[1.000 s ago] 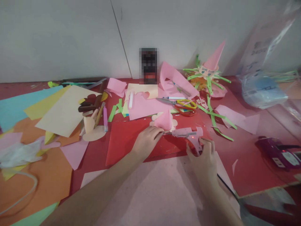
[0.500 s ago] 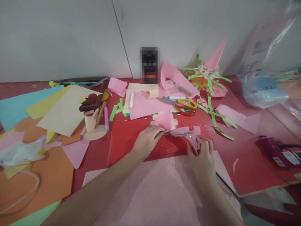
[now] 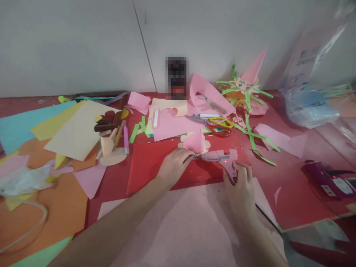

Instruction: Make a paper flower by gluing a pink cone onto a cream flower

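A small pink paper cone (image 3: 195, 141) stands on a cream flower-shaped paper base (image 3: 206, 144), both resting on a red board (image 3: 150, 163). My left hand (image 3: 175, 163) is closed at the cone's lower front edge, its fingertips pinched there and partly covering the base. In my right hand (image 3: 239, 183) is a pink glue gun (image 3: 219, 156), gripped by its handle with a small orange light showing. The gun's nozzle points left and reaches my left fingertips, just below the flower base. Whether the nozzle touches the paper I cannot tell.
Yellow-and-red scissors (image 3: 219, 121) lie behind the board. A finished-looking cone hat with green strips (image 3: 249, 83) stands at the back right. Coloured paper sheets (image 3: 69, 129) and several pens cover the left. A purple power strip (image 3: 328, 180) sits at right; a cable (image 3: 268, 218) runs below my right hand.
My right thumb has shifted slightly inward against the glue gun's handle. Left hand, cone and glue gun stay nearly in place.
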`<control>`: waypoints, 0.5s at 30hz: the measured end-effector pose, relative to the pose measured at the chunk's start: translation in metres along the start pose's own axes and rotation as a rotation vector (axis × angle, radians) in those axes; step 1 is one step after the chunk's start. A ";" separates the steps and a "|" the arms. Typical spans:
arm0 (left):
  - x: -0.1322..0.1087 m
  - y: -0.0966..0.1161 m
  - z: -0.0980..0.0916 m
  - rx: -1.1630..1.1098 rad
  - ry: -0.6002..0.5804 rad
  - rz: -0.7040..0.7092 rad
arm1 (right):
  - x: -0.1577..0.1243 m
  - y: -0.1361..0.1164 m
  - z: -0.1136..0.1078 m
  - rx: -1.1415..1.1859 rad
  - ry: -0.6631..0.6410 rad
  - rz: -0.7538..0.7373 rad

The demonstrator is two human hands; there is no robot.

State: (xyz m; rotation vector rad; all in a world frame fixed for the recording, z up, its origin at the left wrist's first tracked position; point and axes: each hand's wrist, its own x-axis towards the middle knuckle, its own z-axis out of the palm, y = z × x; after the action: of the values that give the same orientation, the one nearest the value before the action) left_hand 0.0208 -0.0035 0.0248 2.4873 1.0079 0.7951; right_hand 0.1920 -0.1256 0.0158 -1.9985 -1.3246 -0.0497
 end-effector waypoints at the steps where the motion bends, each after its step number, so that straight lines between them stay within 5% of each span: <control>1: 0.000 0.000 0.000 0.002 0.008 0.007 | 0.000 0.001 0.000 0.001 -0.002 0.001; 15: 0.000 0.000 0.001 0.002 0.008 0.013 | -0.002 0.006 0.001 0.014 -0.012 -0.020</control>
State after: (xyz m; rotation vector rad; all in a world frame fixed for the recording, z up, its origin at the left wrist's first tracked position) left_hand 0.0207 -0.0036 0.0240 2.4967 0.9962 0.8098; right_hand 0.1954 -0.1284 0.0113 -1.9768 -1.3494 -0.0385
